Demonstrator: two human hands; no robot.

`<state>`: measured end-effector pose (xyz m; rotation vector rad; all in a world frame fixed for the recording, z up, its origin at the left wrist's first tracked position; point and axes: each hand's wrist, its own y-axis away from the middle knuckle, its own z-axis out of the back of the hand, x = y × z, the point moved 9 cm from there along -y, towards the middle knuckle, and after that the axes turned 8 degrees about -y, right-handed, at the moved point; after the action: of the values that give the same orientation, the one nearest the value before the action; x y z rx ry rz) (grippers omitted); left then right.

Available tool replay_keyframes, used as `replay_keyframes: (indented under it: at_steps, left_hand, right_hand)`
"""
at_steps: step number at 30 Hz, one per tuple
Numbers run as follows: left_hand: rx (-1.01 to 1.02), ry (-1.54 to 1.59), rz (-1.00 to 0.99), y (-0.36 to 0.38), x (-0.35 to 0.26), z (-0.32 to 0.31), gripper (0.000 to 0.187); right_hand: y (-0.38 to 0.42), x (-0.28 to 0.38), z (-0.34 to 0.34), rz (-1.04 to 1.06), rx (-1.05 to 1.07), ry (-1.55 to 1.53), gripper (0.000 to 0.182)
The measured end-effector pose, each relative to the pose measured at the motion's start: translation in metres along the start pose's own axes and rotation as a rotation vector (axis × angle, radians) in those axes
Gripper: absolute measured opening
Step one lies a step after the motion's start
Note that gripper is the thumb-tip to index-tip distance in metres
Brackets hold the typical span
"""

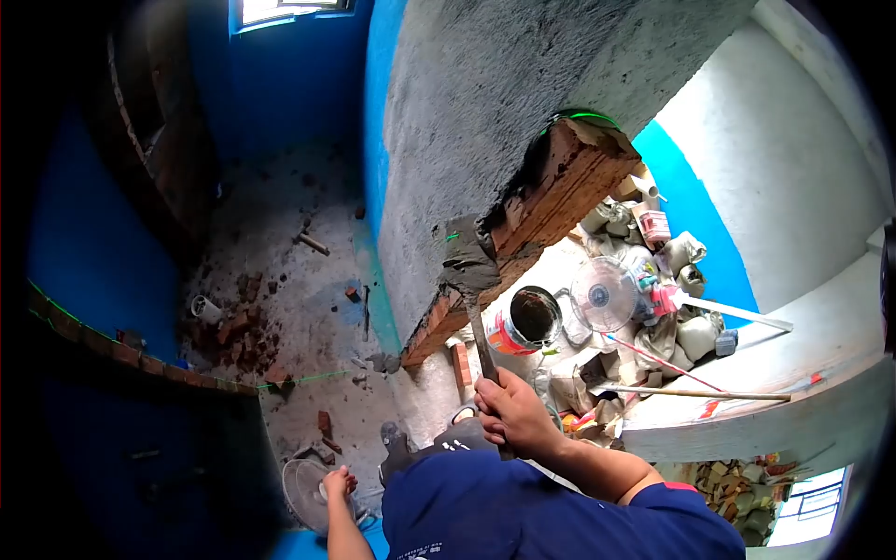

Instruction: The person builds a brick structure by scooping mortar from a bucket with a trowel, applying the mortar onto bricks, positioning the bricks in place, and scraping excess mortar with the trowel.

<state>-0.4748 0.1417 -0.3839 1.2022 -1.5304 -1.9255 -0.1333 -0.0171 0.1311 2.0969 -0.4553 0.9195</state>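
My right hand (519,411) is wrapped round the long handle of a trowel (483,347). Grey wet mortar (469,269) covers the trowel's far end, which is against the broken edge of the wall, beside the exposed bricks (560,191). Low on the left, my left hand (339,482) hangs with its fingers curled in and nothing visible in them. It is in front of a standing fan (306,493) and apart from the wall. A bucket (525,322) with dark mortar inside stands on the floor just right of the trowel.
A second fan (602,294) stands among sacks (686,250) on the right. A long pole (695,393) lies nearby. Brick rubble (245,327), a hammer (314,244) and a white pail (206,309) are on the left floor. Green laser lines cross the walls and floor.
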Motion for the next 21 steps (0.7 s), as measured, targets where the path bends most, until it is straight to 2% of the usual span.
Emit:
replay_keyframes:
  at_steps: [11,21]
  left_hand:
    - [-0.017,-0.06,0.021,0.004,-0.015,-0.006,0.021]
    - [0.005,-0.068,0.026,-0.022,-0.018,-0.005,0.021]
  right_hand:
    - [0.018,0.019,-0.014,0.141,0.016,0.043,0.022]
    - [0.019,0.054,-0.024,0.259,0.043,0.032,0.02]
